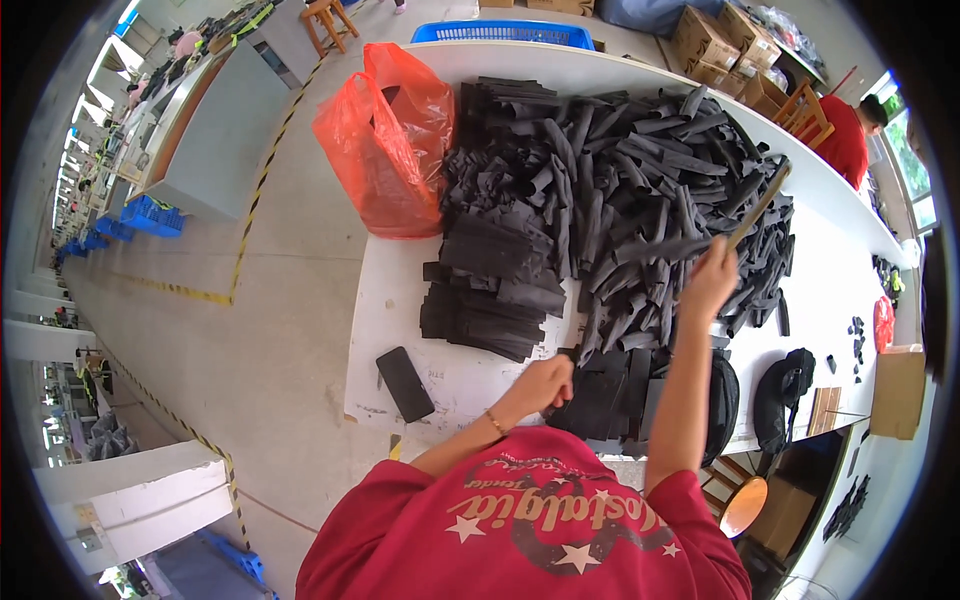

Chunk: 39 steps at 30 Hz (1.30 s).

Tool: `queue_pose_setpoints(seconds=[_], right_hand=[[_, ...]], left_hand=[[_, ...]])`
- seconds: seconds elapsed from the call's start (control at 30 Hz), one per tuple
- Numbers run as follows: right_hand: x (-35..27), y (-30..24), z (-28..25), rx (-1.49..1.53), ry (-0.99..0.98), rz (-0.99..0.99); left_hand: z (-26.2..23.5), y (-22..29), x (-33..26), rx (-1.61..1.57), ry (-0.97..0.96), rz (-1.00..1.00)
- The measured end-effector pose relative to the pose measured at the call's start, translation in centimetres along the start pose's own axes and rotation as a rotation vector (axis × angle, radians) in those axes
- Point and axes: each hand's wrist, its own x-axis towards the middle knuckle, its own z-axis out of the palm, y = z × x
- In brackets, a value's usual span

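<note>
- Right hand is raised above the table, fingers clamped on a thin wooden stick that slants up and away; a black strip hangs across just by the fist.
- Left hand is low at the near edge, fingers curled together on flat black pieces lying there.
- A neat stack of black strips lies left of the hands; behind it a big loose heap covers the middle of the white table.
- A dark phone lies alone near the left corner.
- An orange plastic bag hangs at the table's far left end.
- A black pouch sits to the right.
</note>
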Motion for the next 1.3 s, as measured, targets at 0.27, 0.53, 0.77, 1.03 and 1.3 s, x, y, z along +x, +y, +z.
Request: queue_pose_setpoints(seconds=[0.27, 0.53, 0.77, 1.03, 1.3], right_hand=[[0.5, 5.6, -1.9, -0.521, -0.460, -0.348], [-5.7, 6.6, -3.4, -0.732, -0.853, -0.689], [-6.3, 5.8, -2.1, -0.839, -0.964, -0.821], [-8.4, 4.2, -2.3, -0.803, -0.931, -0.859], [-8.6, 0.7, -6.3, -0.730, -0.943, -0.704]], left_hand=[[-14.0, 1.2, 9.0, 1.208, 0.625, 0.537], [-17.7, 2.2, 9.8, 1.082, 0.453, 0.601], [-17.4, 5.4, 7.5, 0.929, 0.319, 0.556], [-15.2, 7.3, 6.0, 0.870, 0.306, 0.623], [-15.8, 7.5, 4.4, 0.828, 0.304, 0.594]])
